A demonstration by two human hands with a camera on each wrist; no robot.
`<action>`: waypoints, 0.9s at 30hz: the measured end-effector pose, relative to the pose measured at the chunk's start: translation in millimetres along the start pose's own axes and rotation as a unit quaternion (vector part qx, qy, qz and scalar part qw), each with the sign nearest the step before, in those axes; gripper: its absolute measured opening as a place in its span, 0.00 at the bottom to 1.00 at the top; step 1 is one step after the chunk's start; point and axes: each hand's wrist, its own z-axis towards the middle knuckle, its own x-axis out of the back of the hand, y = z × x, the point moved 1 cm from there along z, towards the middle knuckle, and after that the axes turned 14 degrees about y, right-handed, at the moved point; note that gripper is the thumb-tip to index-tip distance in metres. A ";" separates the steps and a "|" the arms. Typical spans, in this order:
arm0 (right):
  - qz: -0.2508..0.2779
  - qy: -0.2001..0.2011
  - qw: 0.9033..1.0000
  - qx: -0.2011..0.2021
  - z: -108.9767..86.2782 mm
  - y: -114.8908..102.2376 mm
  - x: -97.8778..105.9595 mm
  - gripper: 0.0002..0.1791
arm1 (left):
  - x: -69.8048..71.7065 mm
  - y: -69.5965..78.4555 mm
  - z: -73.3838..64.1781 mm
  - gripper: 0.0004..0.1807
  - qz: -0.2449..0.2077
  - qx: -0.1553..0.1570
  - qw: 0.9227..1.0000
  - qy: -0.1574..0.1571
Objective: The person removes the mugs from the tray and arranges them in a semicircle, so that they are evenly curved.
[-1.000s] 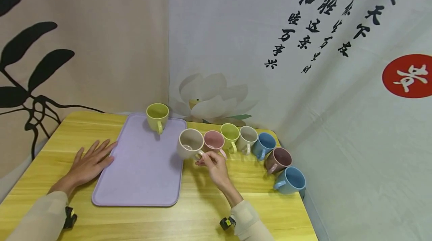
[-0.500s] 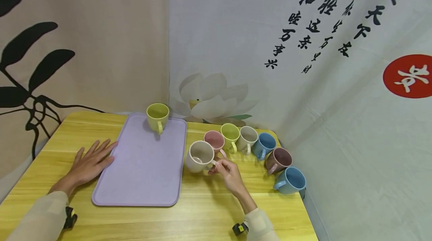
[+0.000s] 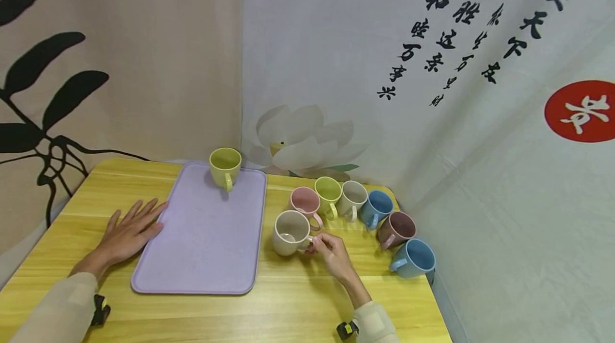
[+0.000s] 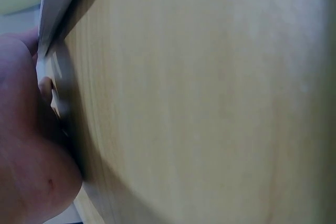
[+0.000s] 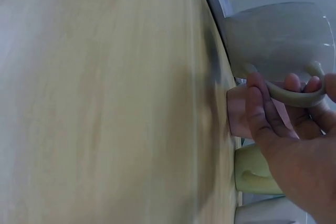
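My right hand grips the handle of a white mug, fingers and thumb curled about the handle in the right wrist view. The mug is upright, in front of a pink mug and just right of the lilac tray. My left hand lies flat with fingers spread, fingertips at the tray's left edge. On the tray's far end stands a yellow-green mug, its handle facing me. The left wrist view shows part of the hand beside the tray edge.
Right of the pink mug a curved row runs along the table's far and right edges: a yellow-green mug, a white mug, a blue mug, a mauve mug and a light blue mug. A printed curtain hangs behind the wooden table.
My right hand has carried the white mug right and toward me, from over the tray's right edge to a spot in front of the pink mug. The left hand stays put.
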 end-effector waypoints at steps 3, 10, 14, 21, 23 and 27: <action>-0.012 0.012 1.000 -0.003 -0.9 3.5 1.4 0.17 | 0.6 1.0 -0.2 0.37 -0.002 0.000 1.000 0.001; -0.023 0.021 0.999 -0.024 -2.5 8.9 5.2 0.17 | -0.4 -0.4 -0.3 0.37 0.002 -0.005 1.000 0.005; -0.022 0.019 0.999 -0.035 -2.4 10.7 6.4 0.18 | -1.1 -0.9 -0.3 0.37 0.002 -0.006 1.000 0.005; -0.006 0.008 0.999 -0.046 -1.5 13.3 9.3 0.19 | -1.2 -0.6 0.2 0.37 0.008 -0.008 1.000 0.005; -0.001 0.006 0.999 -0.049 -1.0 14.5 9.8 0.19 | -0.9 -0.4 0.3 0.37 0.009 -0.008 1.000 0.006; 0.013 0.003 0.999 -0.050 -0.2 17.1 10.6 0.20 | -0.6 0.2 0.1 0.37 0.009 -0.008 1.000 0.006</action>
